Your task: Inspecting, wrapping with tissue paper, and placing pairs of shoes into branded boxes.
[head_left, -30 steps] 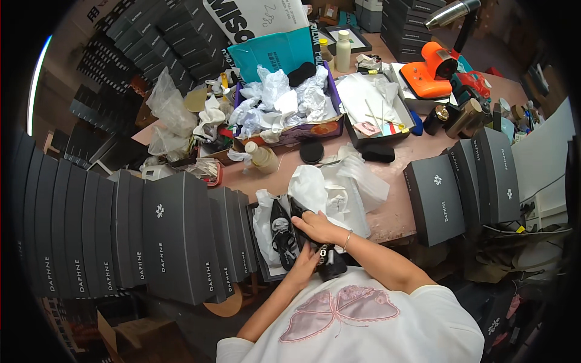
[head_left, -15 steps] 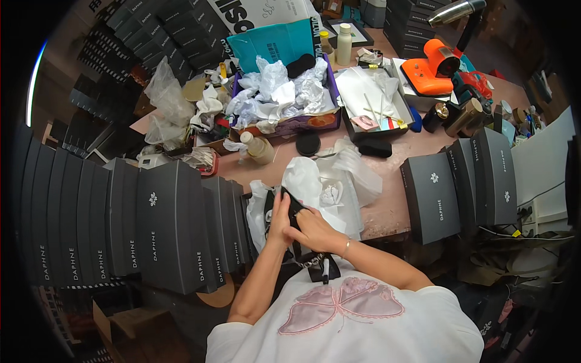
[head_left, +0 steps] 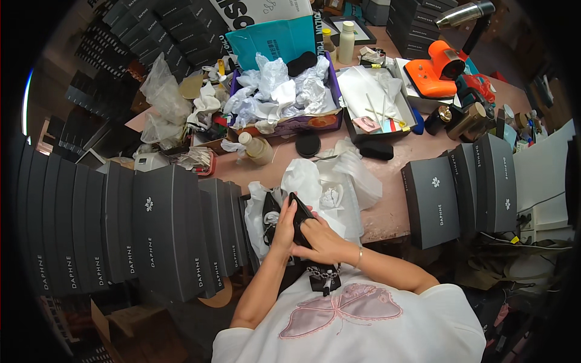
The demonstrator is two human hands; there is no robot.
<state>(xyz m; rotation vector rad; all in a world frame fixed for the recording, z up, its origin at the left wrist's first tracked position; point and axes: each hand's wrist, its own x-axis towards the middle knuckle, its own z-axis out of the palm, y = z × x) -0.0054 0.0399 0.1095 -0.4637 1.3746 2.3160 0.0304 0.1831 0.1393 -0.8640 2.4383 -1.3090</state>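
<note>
1. Holding a black shoe [head_left: 301, 213] between left hand [head_left: 282, 235], pressed straight-fingered along one side, and right hand [head_left: 323, 241], curled at the other.
2. Just left of both, on white paper [head_left: 255, 218], a second black shoe [head_left: 269, 204].
3. Apparently halfway, with one shoe laid down, one not, paper unfolded.

Left hand [head_left: 283, 230]: holding a black shoe [head_left: 299, 212]
Right hand [head_left: 325, 243]: gripping the same shoe
Second shoe [head_left: 269, 204]: lying against white paper [head_left: 255, 212]
Grey boxes [head_left: 169, 236]: standing on both sides
</note>
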